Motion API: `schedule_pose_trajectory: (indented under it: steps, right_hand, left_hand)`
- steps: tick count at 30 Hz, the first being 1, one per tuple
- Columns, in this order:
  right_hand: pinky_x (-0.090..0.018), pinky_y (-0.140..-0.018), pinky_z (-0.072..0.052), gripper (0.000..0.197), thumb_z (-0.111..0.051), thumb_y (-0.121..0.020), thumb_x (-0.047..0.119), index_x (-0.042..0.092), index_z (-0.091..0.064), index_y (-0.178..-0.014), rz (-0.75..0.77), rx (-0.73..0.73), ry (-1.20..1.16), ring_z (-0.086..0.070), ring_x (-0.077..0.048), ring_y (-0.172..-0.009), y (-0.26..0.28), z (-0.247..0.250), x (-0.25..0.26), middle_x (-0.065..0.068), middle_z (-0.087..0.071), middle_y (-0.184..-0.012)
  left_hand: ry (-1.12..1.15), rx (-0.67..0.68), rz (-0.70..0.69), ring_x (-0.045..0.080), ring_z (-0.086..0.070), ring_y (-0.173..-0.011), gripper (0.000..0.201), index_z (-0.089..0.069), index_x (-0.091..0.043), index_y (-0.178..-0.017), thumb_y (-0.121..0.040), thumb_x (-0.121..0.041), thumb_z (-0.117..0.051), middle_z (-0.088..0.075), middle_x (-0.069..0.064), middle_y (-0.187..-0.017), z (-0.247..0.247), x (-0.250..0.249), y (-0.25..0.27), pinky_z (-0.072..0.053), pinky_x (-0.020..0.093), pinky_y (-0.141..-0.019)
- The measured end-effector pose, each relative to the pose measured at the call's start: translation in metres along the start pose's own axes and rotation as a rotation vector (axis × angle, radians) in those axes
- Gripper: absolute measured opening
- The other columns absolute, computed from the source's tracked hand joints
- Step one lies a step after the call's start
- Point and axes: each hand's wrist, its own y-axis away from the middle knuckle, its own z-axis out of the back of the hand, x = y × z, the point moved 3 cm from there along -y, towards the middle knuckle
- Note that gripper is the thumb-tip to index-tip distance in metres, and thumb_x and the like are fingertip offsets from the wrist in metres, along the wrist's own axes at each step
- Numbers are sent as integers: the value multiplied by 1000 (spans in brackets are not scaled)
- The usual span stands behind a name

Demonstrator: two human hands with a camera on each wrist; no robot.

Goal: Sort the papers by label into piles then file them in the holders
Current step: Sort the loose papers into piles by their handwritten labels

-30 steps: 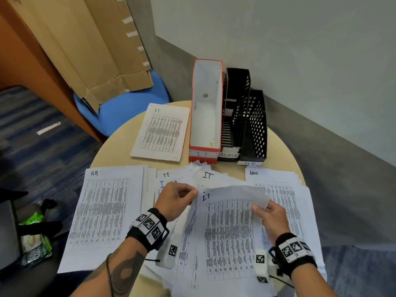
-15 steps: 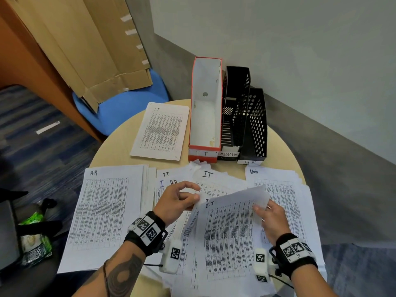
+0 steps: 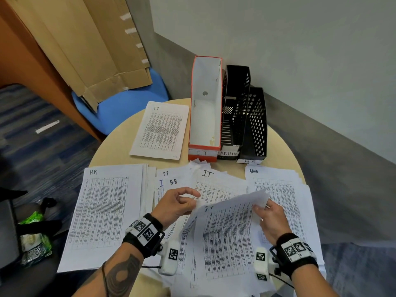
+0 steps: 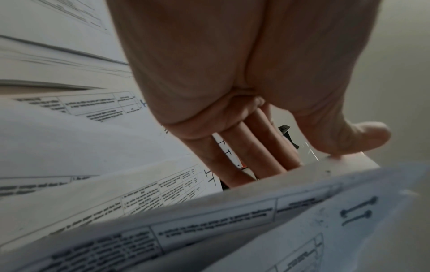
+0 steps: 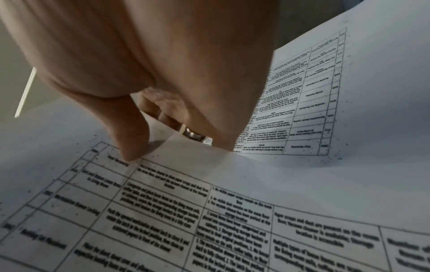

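I hold a printed sheet labelled IT [image 3: 227, 232] above the mixed heap of papers [image 3: 214, 183]. My right hand [image 3: 272, 219] pinches its top right edge, thumb on top [image 5: 132, 147], fingers beneath. My left hand [image 3: 177, 204] is at its top left corner; the thumb [image 4: 349, 139] touches the edge, the other fingers pass behind the sheet [image 4: 256, 220] and the index finger is raised. An IT pile [image 3: 159, 130] lies at the back, an HR pile [image 3: 102, 211] left, an Admin pile [image 3: 285, 189] right. The orange IT holder [image 3: 198, 93], black ADMIN holder [image 3: 237, 99] and black HR holder [image 3: 259, 121] stand behind.
The round table [image 3: 111, 146] is small, and papers overhang its near rim. A blue chair [image 3: 128, 108] with cardboard [image 3: 96, 50] leaning on it stands beyond the far left. A green packet [image 3: 34, 232] sits low on the left. The wall runs close behind the holders.
The IT sheet's top edge has risen and curled up off the heap. My left hand's fingers have loosened at the corner, with the index finger lifting.
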Motion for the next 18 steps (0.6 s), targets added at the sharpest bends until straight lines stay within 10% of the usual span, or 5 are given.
schedule_pose_trajectory:
  steps: [12,18]
  right_hand:
    - [-41,-87,-50,33,-56,-94,-12,5,-67,-119,-29,-4,-87,-64,-34,-108,2,-1,1,-20,-70,-118]
    - [-48,-103,-46,43,-55,-92,-15,8,-65,-128,-53,16,-183,-61,-34,-117,0,2,-4,-18,-70,-124]
  left_hand:
    - [-86,-35,-149,25,-65,-75,48,-54,-19,-116,-79,0,-79,-71,17,-87,5,0,5,-55,35,-75]
    - [-504,-373,-463,14,-65,-72,36,-56,-27,-80,-92,6,-63,-67,-5,-76,3,0,7,-59,38,-71]
